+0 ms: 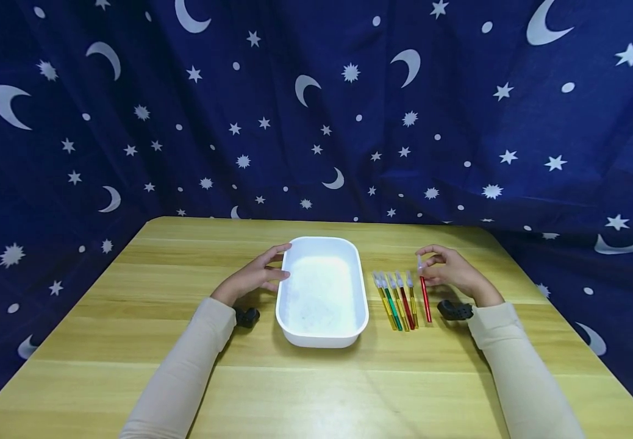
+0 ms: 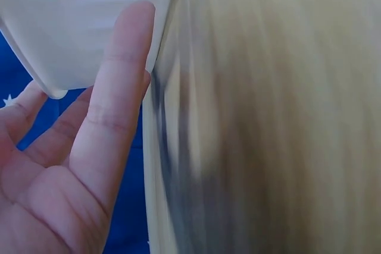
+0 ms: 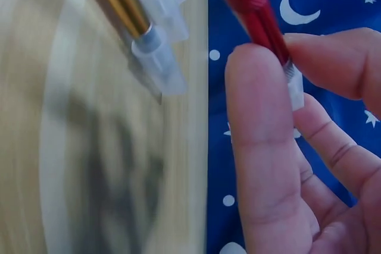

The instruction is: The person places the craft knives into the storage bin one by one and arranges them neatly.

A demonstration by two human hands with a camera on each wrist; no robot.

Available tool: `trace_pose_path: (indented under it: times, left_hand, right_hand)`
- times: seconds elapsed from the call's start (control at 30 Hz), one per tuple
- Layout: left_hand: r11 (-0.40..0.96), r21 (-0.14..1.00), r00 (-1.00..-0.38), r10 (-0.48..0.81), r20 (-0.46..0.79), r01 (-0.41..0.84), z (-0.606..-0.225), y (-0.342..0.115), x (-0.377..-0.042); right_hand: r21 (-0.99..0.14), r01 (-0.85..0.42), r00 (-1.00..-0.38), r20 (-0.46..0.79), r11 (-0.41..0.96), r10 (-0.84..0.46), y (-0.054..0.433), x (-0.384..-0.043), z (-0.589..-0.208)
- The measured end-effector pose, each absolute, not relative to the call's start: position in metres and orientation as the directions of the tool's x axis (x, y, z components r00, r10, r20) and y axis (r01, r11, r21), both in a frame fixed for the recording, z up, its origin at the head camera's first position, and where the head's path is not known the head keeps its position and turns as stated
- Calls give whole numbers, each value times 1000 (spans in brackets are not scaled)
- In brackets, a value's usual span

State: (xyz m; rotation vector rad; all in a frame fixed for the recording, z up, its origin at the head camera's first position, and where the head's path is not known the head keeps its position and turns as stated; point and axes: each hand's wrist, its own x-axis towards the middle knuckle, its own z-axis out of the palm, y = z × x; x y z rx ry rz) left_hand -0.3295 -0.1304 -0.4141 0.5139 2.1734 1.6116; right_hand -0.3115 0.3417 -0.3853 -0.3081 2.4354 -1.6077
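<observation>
Right of the middle, the right hand (image 1: 452,272) pinches a red pen (image 1: 425,299); the left hand (image 1: 250,277), fingers spread, touches a tub (image 1: 322,296).

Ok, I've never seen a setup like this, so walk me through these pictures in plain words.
There's no machine at work here, just a person's two bare hands. The widest picture comes from a camera worn on the head, looking forward and down; the two close-ups come from cameras worn on the wrists.

On the wooden table stands a white tub. To its right, five slim capped tools lie side by side: three gold, one green, one red. The left hand touches the tub's side. The right hand pinches another red tool near its pale cap. Behind hangs a blue cloth with moons and stars.
</observation>
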Motion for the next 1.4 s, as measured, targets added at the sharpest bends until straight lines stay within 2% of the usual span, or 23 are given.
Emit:
trace_pose_path:
  times: [0.93,1.4]
  left_hand:
    - [273,960,-860,503,-91,58,-413,-128,-327]
    - [281,957,-861,502,-86,69,-414,-129,-328]
  right_hand:
    - [-921,-171,-946,54,351,-319,303,-305,-370]
    - [-942,-157,-940,50,297,-337,268,-317,-365]
